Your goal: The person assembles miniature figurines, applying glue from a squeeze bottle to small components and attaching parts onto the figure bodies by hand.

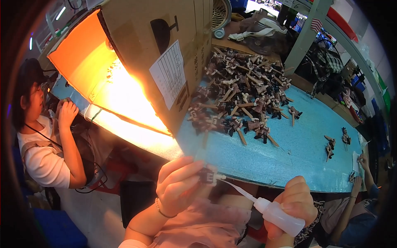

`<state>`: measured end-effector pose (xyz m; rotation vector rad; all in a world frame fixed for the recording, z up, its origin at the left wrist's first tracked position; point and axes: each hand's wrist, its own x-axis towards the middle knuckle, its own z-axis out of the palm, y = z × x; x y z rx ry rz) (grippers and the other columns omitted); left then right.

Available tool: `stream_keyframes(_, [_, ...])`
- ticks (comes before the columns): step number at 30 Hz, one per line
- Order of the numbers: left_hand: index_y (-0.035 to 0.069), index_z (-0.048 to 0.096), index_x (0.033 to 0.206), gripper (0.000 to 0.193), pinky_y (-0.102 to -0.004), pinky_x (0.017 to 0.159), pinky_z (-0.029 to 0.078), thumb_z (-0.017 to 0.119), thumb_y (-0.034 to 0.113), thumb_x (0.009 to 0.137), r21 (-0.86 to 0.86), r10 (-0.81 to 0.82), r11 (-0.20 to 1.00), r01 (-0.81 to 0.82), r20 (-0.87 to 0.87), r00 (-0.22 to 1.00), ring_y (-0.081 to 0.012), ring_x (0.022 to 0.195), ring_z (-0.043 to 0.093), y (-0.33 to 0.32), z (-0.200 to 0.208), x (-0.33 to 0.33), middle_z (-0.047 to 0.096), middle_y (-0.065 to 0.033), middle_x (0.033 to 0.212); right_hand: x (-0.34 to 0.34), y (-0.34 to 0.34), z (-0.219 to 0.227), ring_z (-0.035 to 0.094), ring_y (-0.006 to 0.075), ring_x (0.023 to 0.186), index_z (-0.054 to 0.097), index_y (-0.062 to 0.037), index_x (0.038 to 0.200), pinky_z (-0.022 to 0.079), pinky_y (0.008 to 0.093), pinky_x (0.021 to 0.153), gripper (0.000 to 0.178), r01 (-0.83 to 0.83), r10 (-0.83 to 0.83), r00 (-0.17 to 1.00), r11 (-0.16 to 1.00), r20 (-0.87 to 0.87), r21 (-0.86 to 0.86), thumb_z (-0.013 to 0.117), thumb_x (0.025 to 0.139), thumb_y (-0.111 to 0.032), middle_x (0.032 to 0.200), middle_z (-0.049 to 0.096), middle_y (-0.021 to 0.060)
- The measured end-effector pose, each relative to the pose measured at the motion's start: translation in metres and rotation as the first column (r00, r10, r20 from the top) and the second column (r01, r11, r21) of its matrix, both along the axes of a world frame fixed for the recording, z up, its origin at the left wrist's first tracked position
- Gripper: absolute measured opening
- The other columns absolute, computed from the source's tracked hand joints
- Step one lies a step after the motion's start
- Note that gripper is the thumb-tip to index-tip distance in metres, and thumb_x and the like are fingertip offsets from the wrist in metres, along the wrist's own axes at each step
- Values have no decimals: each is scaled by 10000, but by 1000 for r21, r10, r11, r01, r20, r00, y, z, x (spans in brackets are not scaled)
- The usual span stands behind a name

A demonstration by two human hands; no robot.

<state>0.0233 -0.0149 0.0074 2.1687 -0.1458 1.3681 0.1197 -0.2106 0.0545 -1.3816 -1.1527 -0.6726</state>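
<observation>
Far left: a co-worker point(47, 140) in a white top, sitting side-on, both hands raised and close together. Next, an open cardboard box point(190, 45) on the tabletop, its interior glowing orange to white; a printed sheet point(168, 74) on its outer side. In front of the box's near corner, the person's left hand point(178, 186), thin bracelet point(166, 211) at the wrist, thumb and fingers pinching a small figurine point(208, 177), dark-bodied with a pale end, held up at the table's near edge. Beyond it, a dense heap of figurines point(248, 89) with flat wooden sticks among them, on the blue tabletop point(256, 159). Then a translucent white squeeze bottle point(281, 218), tilted, its long thin nozzle point(242, 192) reaching up-left to the figurine's pale end; contact cannot be told. Right hand point(292, 201) curled around the bottle; squeezing pressure not readable. Farther right, a few loose figurines point(330, 148) well apart from the heap; at the edge, another person's hands point(356, 184) near a white paper point(355, 162).
</observation>
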Motion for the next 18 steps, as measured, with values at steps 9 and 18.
stream_keyframes(9, [55,492,863,360,-323,750,502,762,26,626,28,32,999,-31,-16,999,-267,940,555,-2,0,-5,618,-110,1021,-4,3,3,407,124,505,503,-83,784,264,281,496,538,-13,9,999,997,-47,-80,688,643,-568,612,468,-26])
stream_keyframes(18, [92,455,884,355,-368,784,482,741,55,676,14,26,1000,-25,-77,997,-314,977,553,-2,1,-8,616,-125,1001,-8,1,7,412,124,503,517,-85,733,267,276,488,508,22,-33,996,990,-79,-137,698,654,-554,599,476,-23])
